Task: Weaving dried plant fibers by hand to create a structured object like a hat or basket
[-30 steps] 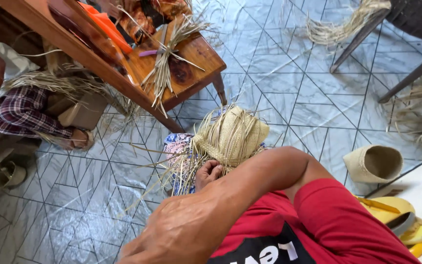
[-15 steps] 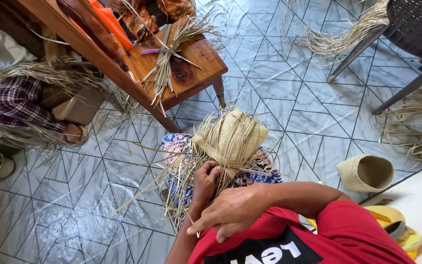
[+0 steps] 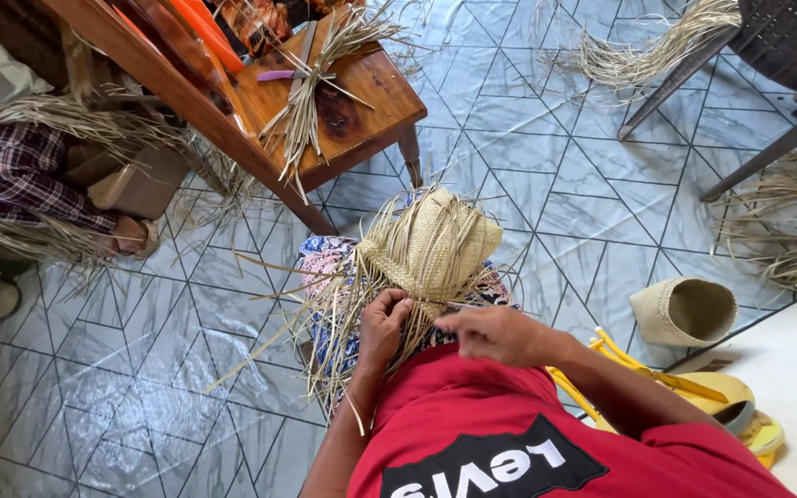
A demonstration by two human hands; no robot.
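Head view shows our half-woven straw hat (image 3: pixel 435 244) on our lap over the tiled floor (image 3: pixel 546 184). Our left hand (image 3: pixel 383 325) pinches loose strands; our right hand (image 3: pixel 495 334) closes fingers on one. We keep tension even, weave tight.

Pale straw weave (image 3: pixel 435 244), red shirt (image 3: pixel 472 406)

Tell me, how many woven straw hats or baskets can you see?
2. A half-woven straw hat sits on the lap, worked by the left hand and right hand. A finished woven straw basket lies on the tiled floor. Others may be hidden.
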